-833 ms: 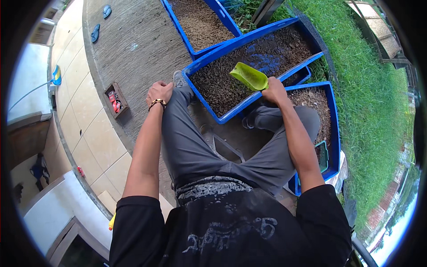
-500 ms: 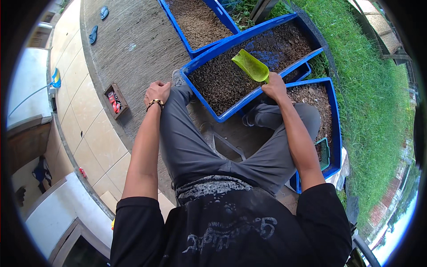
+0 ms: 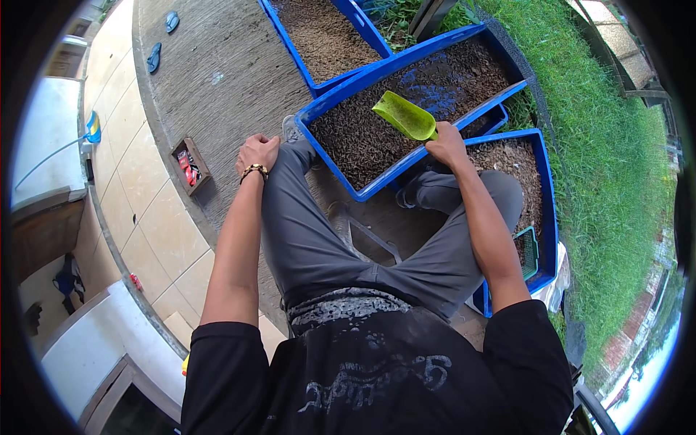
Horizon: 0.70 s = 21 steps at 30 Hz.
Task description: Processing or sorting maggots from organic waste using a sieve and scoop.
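My right hand [image 3: 446, 145] is closed around the handle of a lime-green scoop [image 3: 402, 116], which hovers over the dark granular material [image 3: 355, 145] inside a long blue tray [image 3: 359, 196]. The scoop's bowl points left and has some dark residue in it. My left hand [image 3: 257, 156] rests at my left knee, fingers curled and closed; whether anything is in them is hidden.
A second blue tray [image 3: 283, 43] with tan grains stands behind; a third [image 3: 547, 203] beside my right leg holds coarser matter and a green basket [image 3: 531, 250]. A wooden box [image 3: 181, 170] and flip-flops [image 3: 154, 58] lie left on concrete. Grass [image 3: 602, 188] borders the right.
The scoop in my right hand has shifted slightly, its bowl end moving left and down in the picture since half a second ago. My left hand has stayed at the knee.
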Motion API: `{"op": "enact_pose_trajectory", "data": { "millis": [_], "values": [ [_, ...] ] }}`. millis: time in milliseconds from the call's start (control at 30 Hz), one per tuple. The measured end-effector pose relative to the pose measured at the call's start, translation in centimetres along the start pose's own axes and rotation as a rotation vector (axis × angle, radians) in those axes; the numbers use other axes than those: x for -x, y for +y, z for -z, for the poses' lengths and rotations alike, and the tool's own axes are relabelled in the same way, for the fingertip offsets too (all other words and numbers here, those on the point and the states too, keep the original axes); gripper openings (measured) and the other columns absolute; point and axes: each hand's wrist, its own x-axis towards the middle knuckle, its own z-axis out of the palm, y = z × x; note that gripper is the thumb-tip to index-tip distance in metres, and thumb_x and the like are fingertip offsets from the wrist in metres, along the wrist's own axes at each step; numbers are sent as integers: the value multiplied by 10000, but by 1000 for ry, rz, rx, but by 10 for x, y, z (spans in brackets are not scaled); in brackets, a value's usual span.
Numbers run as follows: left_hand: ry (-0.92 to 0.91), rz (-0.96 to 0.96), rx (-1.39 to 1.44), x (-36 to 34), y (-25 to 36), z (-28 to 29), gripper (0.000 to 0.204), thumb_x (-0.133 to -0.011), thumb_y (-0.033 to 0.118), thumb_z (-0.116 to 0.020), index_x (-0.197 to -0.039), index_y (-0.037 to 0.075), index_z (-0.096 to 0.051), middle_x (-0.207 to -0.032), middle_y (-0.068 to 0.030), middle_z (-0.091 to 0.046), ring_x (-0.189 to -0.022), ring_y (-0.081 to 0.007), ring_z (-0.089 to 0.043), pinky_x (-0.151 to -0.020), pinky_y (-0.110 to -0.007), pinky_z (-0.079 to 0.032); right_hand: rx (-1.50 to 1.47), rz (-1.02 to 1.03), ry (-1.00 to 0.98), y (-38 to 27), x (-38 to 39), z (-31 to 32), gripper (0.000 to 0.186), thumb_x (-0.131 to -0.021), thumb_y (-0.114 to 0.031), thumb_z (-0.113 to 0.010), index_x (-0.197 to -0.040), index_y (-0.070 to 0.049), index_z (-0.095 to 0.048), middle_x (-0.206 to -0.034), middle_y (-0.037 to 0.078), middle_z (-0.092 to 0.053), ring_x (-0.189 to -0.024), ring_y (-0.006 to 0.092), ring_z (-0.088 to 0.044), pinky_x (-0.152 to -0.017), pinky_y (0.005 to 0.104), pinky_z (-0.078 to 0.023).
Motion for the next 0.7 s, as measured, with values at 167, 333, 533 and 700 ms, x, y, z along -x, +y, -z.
{"op": "enact_pose_trajectory", "data": {
  "millis": [167,333,533,700],
  "values": [
    [0,2,8,0,-1,1,438,-739,491,-638,-1032,186,-753,-1100,-118,-726,-1080,-329,-664,-931,-435,-490,-77,10,49,-5,3,2,285,-696,-146,-620,-946,-38,-703,-946,246,-690,-938,440,-650,-826,512,-517],
    [44,-7,19,5,0,1,375,-746,447,-621,-958,168,-756,-1041,-117,-735,-1044,-319,-673,-915,-426,-503,-129,55,123,-9,5,2,279,-697,-133,-600,-944,-27,-675,-933,253,-683,-936,449,-640,-818,513,-510],
    [32,-18,19,5,1,2,386,-746,446,-616,-969,163,-754,-1049,-122,-732,-1046,-324,-672,-914,-427,-506,-85,70,138,-7,5,1,280,-704,-170,-616,-939,-28,-673,-940,238,-684,-940,441,-640,-810,506,-511],
    [35,-23,23,5,1,1,391,-748,447,-612,-972,159,-751,-1052,-125,-731,-1046,-324,-672,-913,-429,-507,-76,47,118,-7,5,3,267,-708,-213,-642,-891,-23,-683,-917,236,-685,-923,431,-648,-796,503,-515]
  ]
}}
